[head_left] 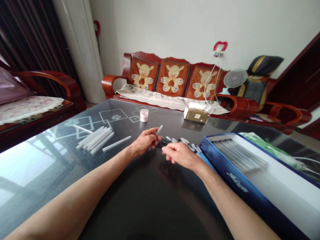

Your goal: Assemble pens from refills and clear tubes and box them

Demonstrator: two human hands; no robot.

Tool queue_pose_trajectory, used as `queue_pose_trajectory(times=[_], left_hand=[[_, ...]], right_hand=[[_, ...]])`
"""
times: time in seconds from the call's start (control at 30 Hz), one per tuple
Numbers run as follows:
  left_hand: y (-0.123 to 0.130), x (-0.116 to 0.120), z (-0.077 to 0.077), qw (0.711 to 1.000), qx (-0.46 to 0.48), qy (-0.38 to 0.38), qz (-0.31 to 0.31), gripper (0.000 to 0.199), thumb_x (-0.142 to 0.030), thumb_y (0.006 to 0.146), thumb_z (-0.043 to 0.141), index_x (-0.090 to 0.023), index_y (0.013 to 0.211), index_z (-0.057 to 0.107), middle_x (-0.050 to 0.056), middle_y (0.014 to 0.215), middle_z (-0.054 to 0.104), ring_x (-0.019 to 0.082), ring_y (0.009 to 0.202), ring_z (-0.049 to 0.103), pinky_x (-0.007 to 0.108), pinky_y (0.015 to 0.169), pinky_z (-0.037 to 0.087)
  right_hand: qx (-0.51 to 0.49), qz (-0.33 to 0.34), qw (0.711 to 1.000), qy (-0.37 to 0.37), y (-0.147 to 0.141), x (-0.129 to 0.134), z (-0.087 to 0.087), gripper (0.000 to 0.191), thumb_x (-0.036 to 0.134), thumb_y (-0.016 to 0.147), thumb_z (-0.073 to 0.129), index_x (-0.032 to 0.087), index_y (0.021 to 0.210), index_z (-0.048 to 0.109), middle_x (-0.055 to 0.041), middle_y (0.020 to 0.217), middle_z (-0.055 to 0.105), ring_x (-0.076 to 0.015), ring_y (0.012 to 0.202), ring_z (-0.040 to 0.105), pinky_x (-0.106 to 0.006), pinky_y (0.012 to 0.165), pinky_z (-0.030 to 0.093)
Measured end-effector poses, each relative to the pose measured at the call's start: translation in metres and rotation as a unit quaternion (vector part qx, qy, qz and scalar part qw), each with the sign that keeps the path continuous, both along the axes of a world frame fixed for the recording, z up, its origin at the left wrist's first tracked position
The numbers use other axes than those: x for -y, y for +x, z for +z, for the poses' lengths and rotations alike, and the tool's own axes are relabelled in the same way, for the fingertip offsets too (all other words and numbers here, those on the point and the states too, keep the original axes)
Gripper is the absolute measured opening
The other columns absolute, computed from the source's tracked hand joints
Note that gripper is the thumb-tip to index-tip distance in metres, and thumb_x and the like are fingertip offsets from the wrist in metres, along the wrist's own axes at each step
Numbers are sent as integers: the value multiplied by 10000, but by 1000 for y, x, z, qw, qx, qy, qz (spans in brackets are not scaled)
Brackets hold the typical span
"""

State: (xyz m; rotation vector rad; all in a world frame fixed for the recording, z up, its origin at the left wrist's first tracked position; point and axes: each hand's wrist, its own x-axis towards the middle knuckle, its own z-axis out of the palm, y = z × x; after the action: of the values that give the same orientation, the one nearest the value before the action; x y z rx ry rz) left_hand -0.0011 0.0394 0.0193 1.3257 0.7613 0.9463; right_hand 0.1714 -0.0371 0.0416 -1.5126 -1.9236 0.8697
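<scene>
Both bare hands hover close together over a dark, glossy glass tabletop (150, 206). The left hand (144, 141) pinches a slim translucent white plastic stick (158, 130) between thumb and fingertips, tilted up from the table. The right hand (180, 156) sits just beside it, its fingers curled inward and narrowly closed; whether it holds anything cannot be told from this view.

Directly beyond the hands, a loose heap of slim sticks with dark ends (178, 142) lies on the glass. To the right, an open blue cardboard box with a white interior (223, 166) holds neat rows of pale grey sticks (237, 155). To the left lies a loose bundle of white sticks (95, 140), with one single white stick (116, 143) just off its near side and another white stick (82, 129) at its far end.

Farther along the table stand a small white jar with a pink pattern (144, 115) and an olive-and-white cardboard packet (196, 115). Past the table's far edge is a reddish wooden sofa (113, 81) with three orange cushions printed with cartoon lambs (171, 78), and a small round fan (235, 78) stands at its right end.
</scene>
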Motion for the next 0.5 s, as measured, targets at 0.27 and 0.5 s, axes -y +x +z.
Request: queue_pose_trajectory(times=[0.27,0.5], left_hand=[[-1,3,-6,922,-261,283,44,328,-336,860,493,-157,1038,703,-9,640,612,119,610,544,205,574,416],[-1,7,-3,912,-274,304,23,296,-305,871,478,-158,989,707,-8,649,615,122,619,548,202,585,416]], right_hand=[[452,-191,871,-23,69,-4,29,153,111,639,593,199,589,708,-111,645,706,-225,633,668,-281,545,401],[454,-191,870,-10,80,-9,9,138,86,590,636,185,643,716,-129,675,709,-234,668,684,-286,567,447]])
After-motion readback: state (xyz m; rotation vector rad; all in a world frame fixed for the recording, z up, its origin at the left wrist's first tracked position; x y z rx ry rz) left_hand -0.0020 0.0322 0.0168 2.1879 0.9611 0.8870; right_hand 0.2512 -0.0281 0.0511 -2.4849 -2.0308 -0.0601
